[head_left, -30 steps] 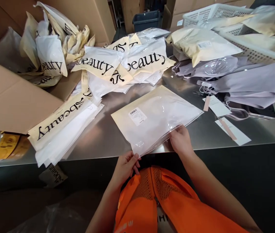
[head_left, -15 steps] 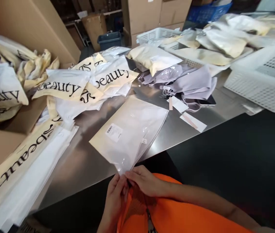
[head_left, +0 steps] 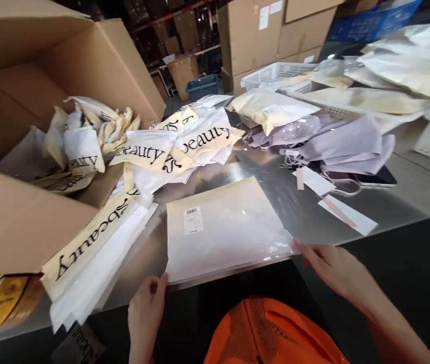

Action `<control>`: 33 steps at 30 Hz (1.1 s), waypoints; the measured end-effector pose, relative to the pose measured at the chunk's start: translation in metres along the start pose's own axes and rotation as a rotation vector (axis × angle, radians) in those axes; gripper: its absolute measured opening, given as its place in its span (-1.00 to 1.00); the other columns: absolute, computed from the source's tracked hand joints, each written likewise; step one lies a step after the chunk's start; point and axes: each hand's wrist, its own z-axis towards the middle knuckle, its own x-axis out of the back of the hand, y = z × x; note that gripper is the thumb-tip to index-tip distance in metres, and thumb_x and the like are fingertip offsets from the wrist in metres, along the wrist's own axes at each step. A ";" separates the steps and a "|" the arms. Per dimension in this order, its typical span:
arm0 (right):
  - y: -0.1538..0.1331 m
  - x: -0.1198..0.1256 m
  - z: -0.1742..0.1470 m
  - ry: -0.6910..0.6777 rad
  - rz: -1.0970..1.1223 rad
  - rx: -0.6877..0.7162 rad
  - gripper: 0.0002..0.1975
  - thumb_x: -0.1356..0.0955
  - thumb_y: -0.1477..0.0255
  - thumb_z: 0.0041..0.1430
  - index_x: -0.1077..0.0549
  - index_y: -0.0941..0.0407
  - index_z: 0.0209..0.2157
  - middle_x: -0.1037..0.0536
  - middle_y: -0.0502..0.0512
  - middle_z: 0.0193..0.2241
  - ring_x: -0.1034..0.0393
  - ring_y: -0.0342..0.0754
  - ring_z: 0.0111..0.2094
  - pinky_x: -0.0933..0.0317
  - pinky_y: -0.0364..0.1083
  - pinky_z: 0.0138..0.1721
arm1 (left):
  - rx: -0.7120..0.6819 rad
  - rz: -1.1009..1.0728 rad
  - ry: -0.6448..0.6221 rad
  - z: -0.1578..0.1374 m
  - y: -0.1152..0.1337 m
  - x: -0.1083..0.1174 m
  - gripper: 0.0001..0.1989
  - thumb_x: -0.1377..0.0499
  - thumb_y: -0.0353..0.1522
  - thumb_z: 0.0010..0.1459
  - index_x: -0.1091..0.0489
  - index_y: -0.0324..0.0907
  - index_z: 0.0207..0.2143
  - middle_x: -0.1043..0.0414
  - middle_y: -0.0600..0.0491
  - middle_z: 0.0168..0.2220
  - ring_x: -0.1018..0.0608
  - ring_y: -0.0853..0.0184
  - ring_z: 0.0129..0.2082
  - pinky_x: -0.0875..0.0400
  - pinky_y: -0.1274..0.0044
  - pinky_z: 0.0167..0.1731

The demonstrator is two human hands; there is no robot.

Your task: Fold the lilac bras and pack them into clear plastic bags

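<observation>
Seen from above at a steel table (head_left: 275,202): a flat stack of clear bags (head_left: 222,235) lying at the near edge, barcode label (head_left: 192,220) up, its front edge reaching just past the table's rim. Left hand (head_left: 146,311) at the stack's near left corner, fingertips touching the edge from below, fingers loosely spread rather than pinched. Right hand (head_left: 332,268) at the near right corner, fingers stretched flat and parted, tips against the plastic (no firm hold visible on either side). Below the hands, an orange mesh vest (head_left: 271,333).

To the left, an open cardboard box (head_left: 21,222) tipped toward the table, stuffed with crumpled cream and white "beauty" bags (head_left: 82,146). Spilling out beside it, a fanned pile of flat "beauty" bags (head_left: 97,247), just beside the stack. Farther back, more printed bags (head_left: 200,136) heaped loosely.

On the right, folded lilac garments (head_left: 347,146) with two paper tags (head_left: 313,181) lying near them, and a dark phone (head_left: 382,178) partly under the cloth. Behind these, a packed cream parcel (head_left: 271,108), white plastic baskets (head_left: 271,76) and further filled bags (head_left: 400,76). In the background, stacked cartons (head_left: 253,35) and a dark blue bin (head_left: 202,87).
</observation>
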 end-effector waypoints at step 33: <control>-0.067 -0.091 0.064 0.303 -0.573 0.773 -0.32 -0.13 -0.05 0.31 -0.10 -0.05 0.34 0.18 0.19 0.40 0.29 0.42 0.38 0.29 0.64 0.07 | -0.586 0.040 0.215 -0.007 0.038 -0.112 -0.05 -0.08 -0.18 0.27 0.57 -0.27 0.38 0.50 -0.29 0.42 0.28 -0.03 0.41 0.23 0.02 0.32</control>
